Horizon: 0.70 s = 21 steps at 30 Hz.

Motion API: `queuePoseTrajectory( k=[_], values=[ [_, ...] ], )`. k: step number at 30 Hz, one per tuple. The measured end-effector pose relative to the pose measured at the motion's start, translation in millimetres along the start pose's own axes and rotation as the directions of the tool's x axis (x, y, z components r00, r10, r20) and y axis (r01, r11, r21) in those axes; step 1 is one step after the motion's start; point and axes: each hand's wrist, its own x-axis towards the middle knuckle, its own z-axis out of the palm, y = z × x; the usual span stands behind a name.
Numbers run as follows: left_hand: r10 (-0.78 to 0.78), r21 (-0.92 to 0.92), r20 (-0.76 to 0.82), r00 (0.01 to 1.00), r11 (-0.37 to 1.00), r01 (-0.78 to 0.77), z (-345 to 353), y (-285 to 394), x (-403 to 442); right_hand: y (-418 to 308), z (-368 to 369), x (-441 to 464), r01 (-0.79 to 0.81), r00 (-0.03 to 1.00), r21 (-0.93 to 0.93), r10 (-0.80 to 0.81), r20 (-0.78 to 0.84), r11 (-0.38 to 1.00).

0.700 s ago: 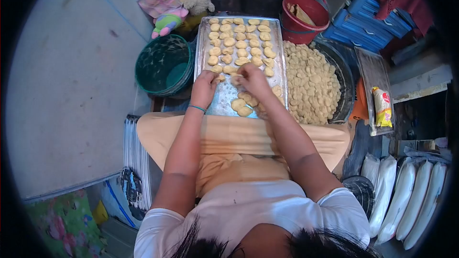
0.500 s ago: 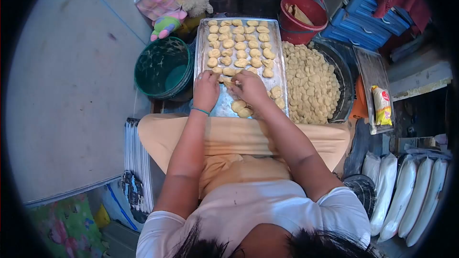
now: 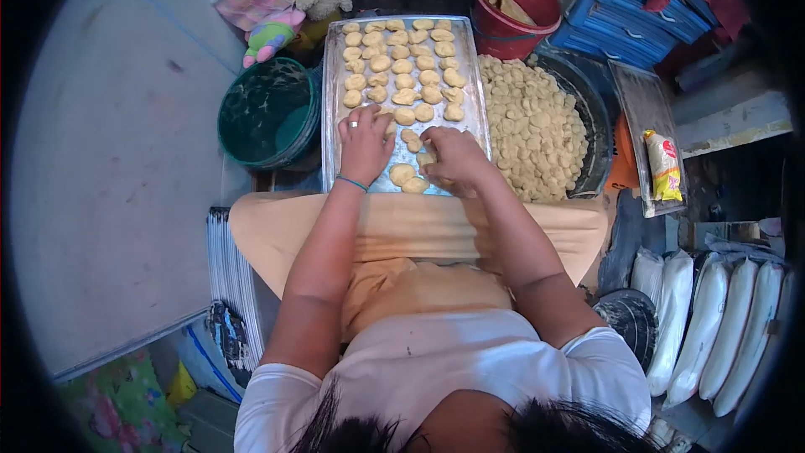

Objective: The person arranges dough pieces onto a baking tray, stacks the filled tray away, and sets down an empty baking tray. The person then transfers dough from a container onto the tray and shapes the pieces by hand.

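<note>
A metal tray (image 3: 332,147) lies in front of me, its far part covered with rows of flattened dough pieces (image 3: 404,81). My left hand (image 3: 366,141), with a ring and a teal wristband, bends its fingers over a dough piece at the left end of the nearest row. That piece is mostly hidden under the fingers. At the tray's right side, my right hand (image 3: 457,155) curls its fingers and thumb around another dough piece (image 3: 424,159), partly covered. Between the hands lies a small dough piece (image 3: 411,139). Closer to me sit a few loose dough pieces (image 3: 402,174).
Right of the tray, a wide black basin (image 3: 597,130) holds a heap of dough lumps (image 3: 532,126). A red bucket (image 3: 516,42) stands behind it, and a green bucket (image 3: 268,113) is at left. A yellow-and-white packet (image 3: 664,166) rests on another tray (image 3: 641,109) farther right.
My hands were together over a dough piece; now they are apart. The left stays at the row's left end, while the right has come nearer me, to the loose pieces. The view has shifted slightly.
</note>
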Motion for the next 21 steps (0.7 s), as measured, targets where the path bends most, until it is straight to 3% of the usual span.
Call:
queuePoseTrajectory(
  k=[2, 4, 6, 7, 8, 10, 13, 16, 19, 21],
  values=[
    [0.086, -0.03, 0.023, 0.996, 0.996, -0.086, 3, 7, 6, 5, 0, -1, -0.02, 1.0, 0.059, 0.02, 0.009, 0.998],
    [0.19, -0.038, 0.125, 0.974, 0.982, -0.187, 10, 11, 6, 13, 9, 9, -0.062, 0.981, 0.192, 0.095, -0.167, 0.979],
    [0.103, 0.075, 0.066, 0.993, 0.991, -0.108, 21, 14, 6, 22, 18, 20, -0.03, 0.934, 0.278, 0.126, -0.333, 0.96],
    [0.071, 0.135, 0.023, 0.997, 0.988, -0.074, 26, 15, 7, 24, 18, 21, -0.038, 0.946, 0.33, 0.14, -0.293, 0.943],
    [0.044, 0.195, -0.023, 0.999, 0.98, -0.039, 29, 13, 8, 26, 17, 20, -0.007, 0.938, 0.322, 0.117, -0.325, 0.947],
    [0.057, 0.125, -0.002, 0.998, 0.991, -0.057, 29, 14, 9, 31, 10, 13, 0.054, 0.92, 0.295, 0.067, -0.386, 0.954],
    [0.109, 0.027, 0.035, 0.993, 0.994, -0.11, 17, 27, 9, 36, -11, -22, 0.02, 0.941, -0.14, -0.066, -0.332, 0.99],
    [0.15, -0.05, 0.029, 0.988, 0.988, -0.148, 18, 41, 13, 48, -7, -21, -0.032, 0.983, -0.151, 0.004, -0.185, 0.988],
    [0.182, -0.03, 0.122, 0.976, 0.983, -0.179, 33, 36, 21, 61, 8, -3, -0.159, 0.914, 0.033, 0.16, -0.374, 0.987],
    [0.192, 0.012, 0.194, 0.962, 0.98, -0.199, 38, 35, 21, 64, 8, 1, -0.204, 0.917, 0.124, 0.233, -0.323, 0.971]
  ],
)
